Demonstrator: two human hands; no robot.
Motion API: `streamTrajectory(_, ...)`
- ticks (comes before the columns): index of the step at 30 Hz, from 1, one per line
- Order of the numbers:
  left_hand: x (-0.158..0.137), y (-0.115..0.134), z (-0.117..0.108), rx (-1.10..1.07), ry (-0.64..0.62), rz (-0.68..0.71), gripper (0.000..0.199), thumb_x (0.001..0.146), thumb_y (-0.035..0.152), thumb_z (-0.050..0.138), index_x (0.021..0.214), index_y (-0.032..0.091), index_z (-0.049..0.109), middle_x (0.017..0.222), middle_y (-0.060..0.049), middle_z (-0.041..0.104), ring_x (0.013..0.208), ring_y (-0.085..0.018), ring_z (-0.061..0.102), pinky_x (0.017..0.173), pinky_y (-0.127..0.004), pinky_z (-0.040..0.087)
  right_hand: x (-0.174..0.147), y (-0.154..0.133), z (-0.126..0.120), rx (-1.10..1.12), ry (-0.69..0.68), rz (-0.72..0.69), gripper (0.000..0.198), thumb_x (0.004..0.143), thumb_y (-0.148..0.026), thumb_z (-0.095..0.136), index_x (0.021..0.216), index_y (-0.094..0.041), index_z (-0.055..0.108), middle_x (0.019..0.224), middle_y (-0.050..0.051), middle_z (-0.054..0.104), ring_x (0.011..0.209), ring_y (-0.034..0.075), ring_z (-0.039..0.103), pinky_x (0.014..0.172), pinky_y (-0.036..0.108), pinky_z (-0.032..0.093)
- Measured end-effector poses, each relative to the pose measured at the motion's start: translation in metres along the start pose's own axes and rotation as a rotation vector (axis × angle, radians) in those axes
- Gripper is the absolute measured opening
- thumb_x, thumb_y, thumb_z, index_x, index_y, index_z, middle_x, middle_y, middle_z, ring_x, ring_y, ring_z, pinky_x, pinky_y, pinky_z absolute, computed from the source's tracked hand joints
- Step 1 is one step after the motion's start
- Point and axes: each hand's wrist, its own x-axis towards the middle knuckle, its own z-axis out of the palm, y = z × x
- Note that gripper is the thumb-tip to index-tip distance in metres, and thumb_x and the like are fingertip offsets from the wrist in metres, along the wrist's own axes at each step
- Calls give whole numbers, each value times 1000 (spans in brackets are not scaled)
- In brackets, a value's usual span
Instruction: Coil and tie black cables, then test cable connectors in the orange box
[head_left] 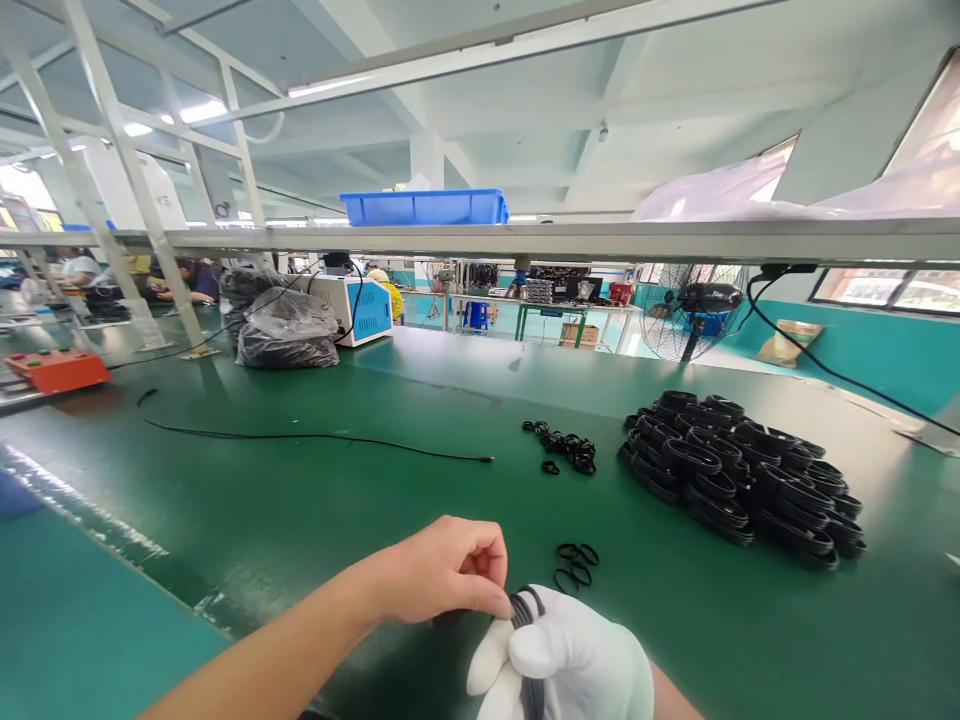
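Note:
My right hand [577,650], in a white glove, is closed round a coiled black cable [519,607] near the front edge of the view. My bare left hand [450,570] has curled fingers, its thumb tip against the left side of the coil. A thin black loop shows at the top of the coil, close to the gloved fingers. Just beyond the glove lie several black bands [576,566]. Farther off is a small heap of similar black bands [570,448]. My hands partly hide the coil.
Coiled black cables [735,470] are heaped at the right of the green table [300,500]. A straight cable [337,437] stretches across the left. Behind stand bagged goods [289,330], a white-blue machine [360,308] and a red control box [58,370]. A shelf [570,240] crosses above, bearing a blue bin [424,208].

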Motion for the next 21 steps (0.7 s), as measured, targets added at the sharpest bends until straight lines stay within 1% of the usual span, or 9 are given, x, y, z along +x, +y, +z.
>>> streamTrajectory(2,2,-8,9,-194,-17,-30,16,73,28,62,72,20,48,55,8,43,43,-7,31,40,-19,24,-1,-2,4,-16,-15,-40,35,67,-27,68,91,-2,68,76,13,73,71,21,70,64,29,54)
streamTrajectory(4,5,-18,23,-376,25,-11,23,74,35,61,72,20,44,53,10,37,39,-5,23,35,-18,18,-1,-2,4,-42,-5,-74,34,66,-30,69,88,-3,69,74,12,73,72,21,70,64,29,53)
streamTrajectory(7,11,-29,47,-576,163,77,41,65,53,65,71,21,40,52,12,34,36,-3,15,33,-19,12,0,-1,3,-77,11,-104,32,59,-34,74,70,-5,71,60,10,70,56,17,66,53,23,50)
streamTrajectory(9,15,-34,59,-658,235,128,46,63,59,65,71,21,40,51,12,34,37,-3,15,34,-19,11,0,-2,3,-92,33,-116,33,56,-37,75,61,-4,70,49,8,65,45,14,61,44,20,46)
streamTrajectory(12,18,-38,66,-732,248,158,41,68,54,66,76,20,45,54,10,38,38,-3,23,36,-17,17,-4,-6,7,-135,110,-164,40,56,-42,74,63,-3,71,42,6,58,40,12,55,38,19,41)
streamTrajectory(15,16,-38,66,-743,225,201,37,67,48,69,80,19,48,61,8,45,36,-2,28,33,-17,20,-9,-14,10,-276,146,-147,41,50,-43,78,66,-5,72,47,5,60,45,11,54,44,18,40)
streamTrajectory(17,12,-33,64,-678,237,213,32,72,46,65,81,18,50,59,8,45,36,-2,29,34,-16,21,-13,-20,10,-387,170,-123,41,48,-42,80,68,-7,72,54,4,62,52,11,56,50,20,42)
streamTrajectory(19,5,-22,61,-568,246,153,23,78,38,60,83,18,49,58,8,44,44,-4,34,42,-16,27,-19,-27,10,-484,190,-116,41,52,-45,79,68,-8,71,60,4,63,58,13,57,57,23,44)
streamTrajectory(21,-2,-8,60,-413,255,60,16,77,25,61,84,18,48,61,7,44,54,-7,38,50,-18,30,-26,-35,12,-564,176,-75,35,60,-43,75,71,-10,69,67,3,65,67,14,59,63,25,46)
